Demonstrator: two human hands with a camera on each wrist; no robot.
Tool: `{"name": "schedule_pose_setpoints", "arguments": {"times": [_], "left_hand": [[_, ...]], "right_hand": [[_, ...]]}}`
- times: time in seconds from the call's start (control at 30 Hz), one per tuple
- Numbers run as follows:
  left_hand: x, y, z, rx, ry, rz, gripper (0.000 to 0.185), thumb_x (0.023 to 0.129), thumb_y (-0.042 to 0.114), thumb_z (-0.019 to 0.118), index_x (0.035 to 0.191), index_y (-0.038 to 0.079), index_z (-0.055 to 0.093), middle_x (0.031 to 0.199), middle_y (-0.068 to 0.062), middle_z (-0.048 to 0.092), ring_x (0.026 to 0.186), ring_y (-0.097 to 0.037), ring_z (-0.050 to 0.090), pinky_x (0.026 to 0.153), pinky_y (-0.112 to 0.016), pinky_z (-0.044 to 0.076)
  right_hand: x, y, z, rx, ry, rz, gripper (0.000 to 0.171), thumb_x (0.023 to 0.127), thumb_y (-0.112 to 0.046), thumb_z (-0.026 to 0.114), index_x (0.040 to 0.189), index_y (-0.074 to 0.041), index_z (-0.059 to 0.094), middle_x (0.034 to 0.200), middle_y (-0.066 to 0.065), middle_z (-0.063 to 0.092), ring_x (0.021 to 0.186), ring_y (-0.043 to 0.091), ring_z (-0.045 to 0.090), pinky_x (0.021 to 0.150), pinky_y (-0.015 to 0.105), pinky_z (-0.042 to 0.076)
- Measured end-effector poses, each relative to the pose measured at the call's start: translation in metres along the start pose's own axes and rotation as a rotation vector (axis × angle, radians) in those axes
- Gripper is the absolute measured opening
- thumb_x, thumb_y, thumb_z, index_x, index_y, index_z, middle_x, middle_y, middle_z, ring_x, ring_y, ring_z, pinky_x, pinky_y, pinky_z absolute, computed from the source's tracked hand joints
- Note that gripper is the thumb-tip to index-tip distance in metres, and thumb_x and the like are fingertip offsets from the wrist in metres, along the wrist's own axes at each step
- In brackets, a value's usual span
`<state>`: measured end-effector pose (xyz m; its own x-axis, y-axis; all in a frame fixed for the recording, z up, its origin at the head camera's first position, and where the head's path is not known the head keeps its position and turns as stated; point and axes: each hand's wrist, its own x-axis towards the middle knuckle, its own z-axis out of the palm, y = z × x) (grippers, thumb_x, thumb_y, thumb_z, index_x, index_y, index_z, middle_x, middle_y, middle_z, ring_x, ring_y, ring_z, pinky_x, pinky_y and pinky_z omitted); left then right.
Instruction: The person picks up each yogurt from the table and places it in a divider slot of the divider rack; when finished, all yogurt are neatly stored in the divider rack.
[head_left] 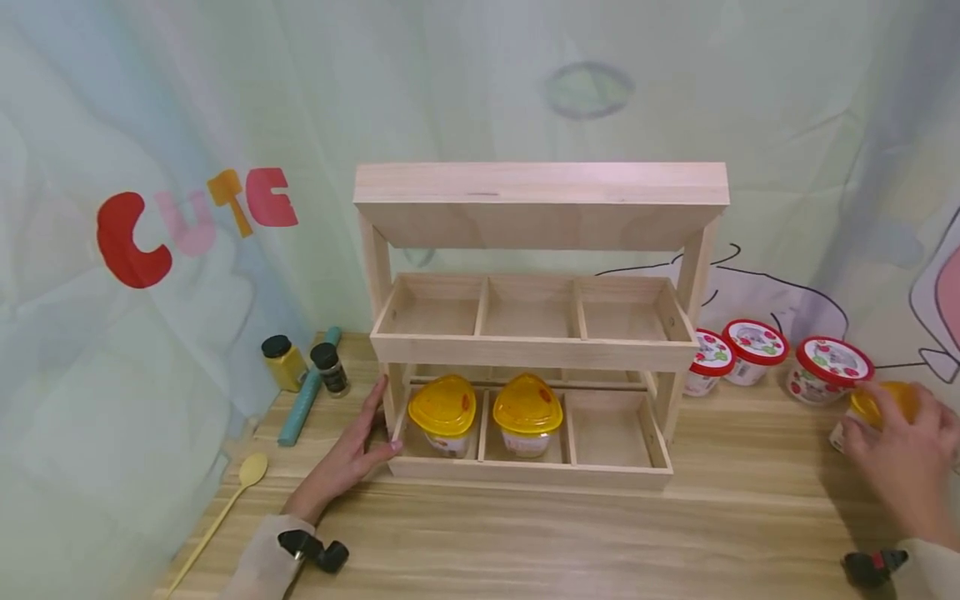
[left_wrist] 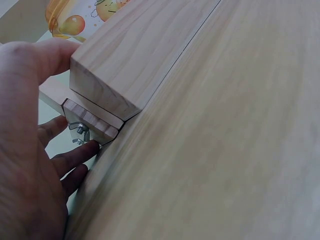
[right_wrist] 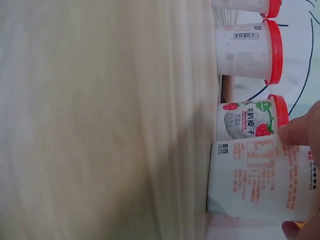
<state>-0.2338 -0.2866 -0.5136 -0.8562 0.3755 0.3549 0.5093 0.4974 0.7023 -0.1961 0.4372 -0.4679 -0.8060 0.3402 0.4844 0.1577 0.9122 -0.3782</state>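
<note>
A wooden two-tier rack [head_left: 551,350] stands mid-table. Two tubs with yellow lids, a left one [head_left: 444,408] and a middle one [head_left: 527,410], sit in its lower tray [head_left: 525,473]. My left hand [head_left: 345,458] rests against the rack's left side, thumb at the lower tray's corner, fingers spread along the post; the left wrist view shows these fingers by a wing-nut bolt [left_wrist: 80,129]. At far right, my right hand [head_left: 911,454] grips another yellow-lidded tub [head_left: 900,402] from above. Its white printed side [right_wrist: 250,180] shows in the right wrist view, base close to the tabletop.
Red-lidded cups stand right of the rack: a near one [head_left: 708,362], a middle one [head_left: 753,352] and a right one [head_left: 828,371]. At left are a yellow jar [head_left: 285,364], a dark-capped jar [head_left: 330,369], a teal stick [head_left: 300,408] and a long yellow spoon [head_left: 252,469]. A printed curtain [head_left: 480,83] hangs behind.
</note>
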Motion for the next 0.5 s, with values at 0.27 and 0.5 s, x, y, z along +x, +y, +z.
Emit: {"name": "schedule_pose_setpoints", "arguments": {"times": [0.27, 0.5], "left_hand": [[-0.0010, -0.0001, -0.0011, 0.036, -0.002, 0.019, 0.107, 0.098, 0.009, 0.073, 0.175, 0.019, -0.001, 0.175, -0.033, 0.023, 0.143, -0.052, 0.053, 0.115, -0.070, 0.044], [0.0002, -0.0011, -0.0016, 0.011, 0.003, 0.056, 0.107, 0.097, 0.009, 0.074, 0.174, 0.018, 0.000, 0.175, -0.034, 0.021, 0.142, -0.056, 0.053, 0.112, -0.075, 0.044]], "right_hand": [[-0.0039, -0.0011, 0.0011, 0.032, 0.034, 0.002, 0.053, 0.096, 0.002, 0.066, 0.145, -0.001, 0.046, 0.172, 0.039, 0.014, 0.156, 0.067, 0.010, 0.127, 0.078, 0.005], [-0.0016, -0.0019, -0.0019, 0.070, 0.022, 0.001, 0.051, 0.097, 0.004, 0.063, 0.145, 0.001, 0.048, 0.173, 0.038, 0.012, 0.156, 0.068, 0.008, 0.126, 0.080, 0.004]]}}
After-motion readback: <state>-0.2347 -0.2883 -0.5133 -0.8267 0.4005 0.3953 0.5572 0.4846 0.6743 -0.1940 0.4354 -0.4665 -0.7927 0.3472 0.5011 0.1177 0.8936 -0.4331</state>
